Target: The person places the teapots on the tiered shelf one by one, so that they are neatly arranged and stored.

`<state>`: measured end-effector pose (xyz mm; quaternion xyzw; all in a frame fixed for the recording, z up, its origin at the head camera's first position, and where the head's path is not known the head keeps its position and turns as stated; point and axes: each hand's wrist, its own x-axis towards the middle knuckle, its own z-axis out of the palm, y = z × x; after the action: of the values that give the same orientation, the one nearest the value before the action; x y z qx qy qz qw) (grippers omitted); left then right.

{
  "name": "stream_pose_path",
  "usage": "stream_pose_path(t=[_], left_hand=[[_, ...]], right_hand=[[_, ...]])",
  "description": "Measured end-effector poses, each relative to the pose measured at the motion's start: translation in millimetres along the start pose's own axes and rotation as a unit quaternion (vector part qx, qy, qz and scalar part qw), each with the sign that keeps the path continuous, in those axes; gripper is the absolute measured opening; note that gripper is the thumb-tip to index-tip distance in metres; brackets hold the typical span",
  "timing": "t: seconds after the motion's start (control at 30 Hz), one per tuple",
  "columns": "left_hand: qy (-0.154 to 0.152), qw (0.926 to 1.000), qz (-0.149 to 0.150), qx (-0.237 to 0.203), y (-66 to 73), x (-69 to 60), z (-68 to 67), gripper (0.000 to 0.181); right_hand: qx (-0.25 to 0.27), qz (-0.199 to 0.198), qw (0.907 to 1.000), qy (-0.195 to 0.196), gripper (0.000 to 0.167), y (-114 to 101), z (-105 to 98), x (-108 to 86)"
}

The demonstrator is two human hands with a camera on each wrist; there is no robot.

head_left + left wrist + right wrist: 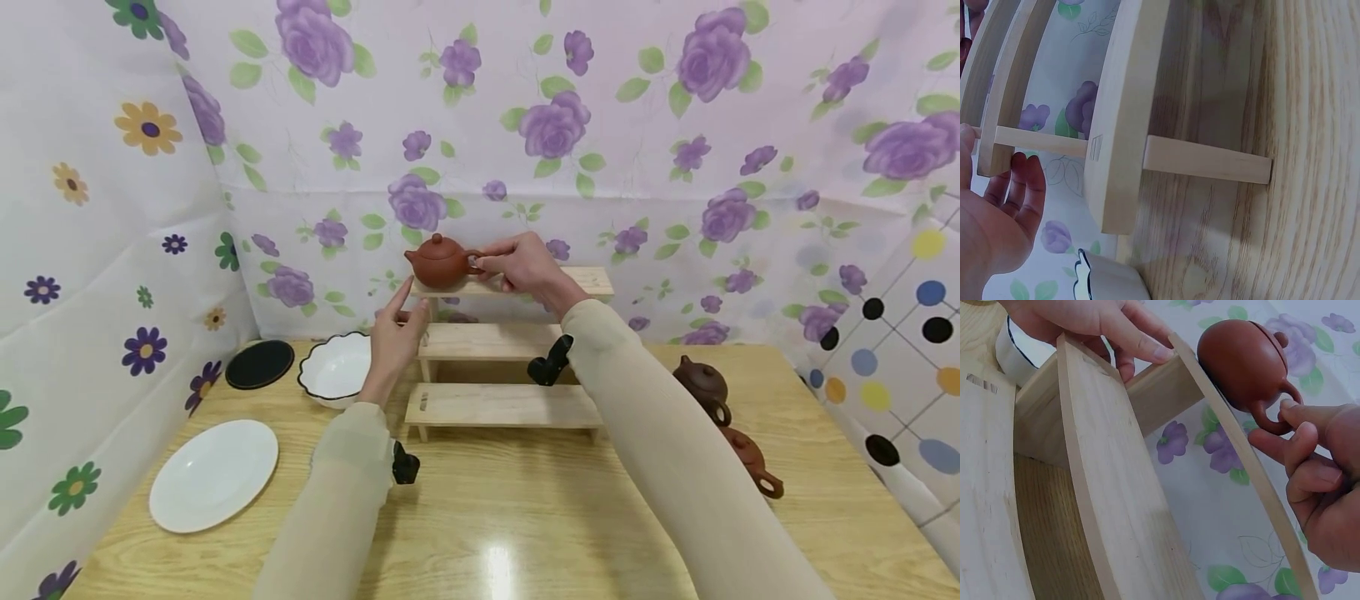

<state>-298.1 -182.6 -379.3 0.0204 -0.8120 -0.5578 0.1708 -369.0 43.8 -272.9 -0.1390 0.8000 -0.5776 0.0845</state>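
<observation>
A reddish-brown clay teapot [439, 262] sits at the left end of the top tier of a wooden tiered shelf [501, 406], spout to the left. My right hand [527, 265] pinches the teapot's handle between thumb and index finger, clearly seen in the right wrist view. With my left hand [393, 337] I hold the left end of the shelf near its upper tiers. In the left wrist view the left fingers [1034, 187] bend by the end of a tier, with the thumb at the side support. The right wrist view shows the teapot's underside against the top board.
To the right stand a dark brown teapot [703, 382] and another reddish-brown teapot [742, 450]. On the left lie a white oval plate [215, 475], a scalloped white bowl [335, 368] with a dark rim and a black round coaster [259, 364]. A flowered cloth [495, 108] hangs behind the shelf.
</observation>
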Motion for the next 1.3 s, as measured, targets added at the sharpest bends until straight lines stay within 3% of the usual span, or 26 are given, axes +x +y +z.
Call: stream_pose_path(t=[0.23, 0.5, 0.7, 0.8, 1.03, 1.3], left_hand=[[0.002, 1.0, -0.001, 0.001, 0.9, -1.6, 0.8, 0.057], [-0.004, 0.9998, -0.018, 0.003, -6.3, -13.4, 3.1, 0.055], [0.001, 1.0, 0.002, 0.005, -3.4, -7.1, 2.3, 0.055], [-0.001, 0.9999, 0.008, 0.006, 1.3, -1.2, -0.9, 0.056], [-0.006, 0.9998, 0.007, 0.019, 1.3, -0.6, -2.0, 0.056], [-0.015, 0.9997, 0.007, 0.017, 2.2, -1.3, -3.9, 0.058]], right_hand=[[-0.032, 0.015, 0.9993, 0.015, 0.019, -2, -1, -1.5], [-0.019, 0.063, 0.9976, 0.023, 0.019, 10, 5, -8.1], [-0.006, 0.03, 0.9993, 0.022, 0.026, 6, -1, -8.7], [-0.011, 0.006, 0.9996, 0.025, 0.028, -2, -10, -11.7], [-0.06, -0.032, 0.9964, 0.05, 0.033, -17, -50, -35.7], [-0.103, -0.049, 0.9899, 0.084, 0.036, -35, -103, -81.1]])
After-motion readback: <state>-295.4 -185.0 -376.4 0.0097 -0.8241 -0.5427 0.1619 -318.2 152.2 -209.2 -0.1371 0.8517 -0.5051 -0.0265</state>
